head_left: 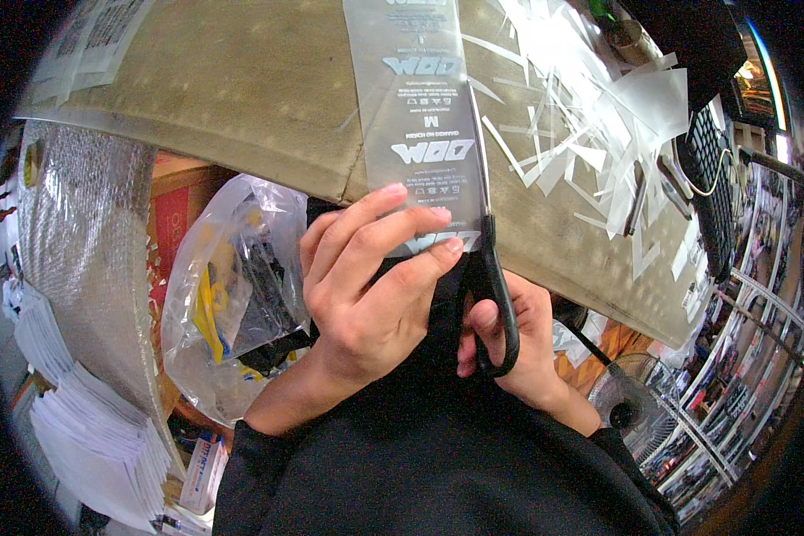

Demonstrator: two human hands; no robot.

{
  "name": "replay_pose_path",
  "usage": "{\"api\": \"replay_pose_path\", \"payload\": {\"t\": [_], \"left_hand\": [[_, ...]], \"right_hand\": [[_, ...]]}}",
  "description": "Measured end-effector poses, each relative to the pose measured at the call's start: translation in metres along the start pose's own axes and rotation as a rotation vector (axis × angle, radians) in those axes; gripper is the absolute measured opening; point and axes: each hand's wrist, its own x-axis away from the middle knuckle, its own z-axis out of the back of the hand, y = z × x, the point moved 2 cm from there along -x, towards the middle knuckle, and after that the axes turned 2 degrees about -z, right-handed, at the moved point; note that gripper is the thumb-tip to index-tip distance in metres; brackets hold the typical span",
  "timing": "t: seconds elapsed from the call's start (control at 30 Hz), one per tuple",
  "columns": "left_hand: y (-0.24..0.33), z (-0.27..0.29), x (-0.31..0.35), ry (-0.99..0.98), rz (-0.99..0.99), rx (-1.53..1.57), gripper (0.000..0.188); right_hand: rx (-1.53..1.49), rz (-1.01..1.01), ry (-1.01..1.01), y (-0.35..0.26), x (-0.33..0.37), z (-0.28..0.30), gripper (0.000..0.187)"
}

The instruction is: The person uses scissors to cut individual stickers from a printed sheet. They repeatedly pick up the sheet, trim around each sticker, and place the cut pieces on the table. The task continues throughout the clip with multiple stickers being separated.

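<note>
A long translucent film strip [411,107] with repeated pale printed logos lies on the worktable and reaches past its near edge toward me. My left hand [366,295] grips its near end, fingers stretched over the top; the thumb is hidden. In my right hand [531,335] is a pair of scissors [500,304] with black handles, my thumb in the handle loop. The blades point away from me along the strip's right edge. How far apart they stand is hard to make out.
The worktable [241,107] carries a heap of film offcuts [572,125] on the right. Below its edge on the left hangs a clear plastic bag [205,313], near stacked white sheets [107,447]. A fan [630,406] stands at right, with racks [732,357] beyond.
</note>
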Motion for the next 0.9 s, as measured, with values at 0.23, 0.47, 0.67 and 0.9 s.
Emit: {"api": "replay_pose_path", "payload": {"t": [0.23,0.47,0.67,0.9], "left_hand": [[0.0007,0.0010,0.0032,0.004,0.006,0.058,0.017],[0.0017,0.0031,0.0036,0.002,0.019,0.065,0.020],[0.0014,0.0021,0.0042,0.015,0.026,0.077,0.021],[0.0027,0.0037,0.0062,-0.011,0.044,0.087,0.023]], "right_hand": [[-0.020,0.012,0.019,-0.0027,-0.0038,-0.0029,0.027],[-0.045,0.009,0.024,-0.0037,-0.0042,-0.0062,0.027],[-0.034,-0.003,0.013,-0.0051,-0.0037,-0.0071,0.029],[-0.052,-0.003,0.005,-0.0088,-0.0055,-0.0083,0.030]]}}
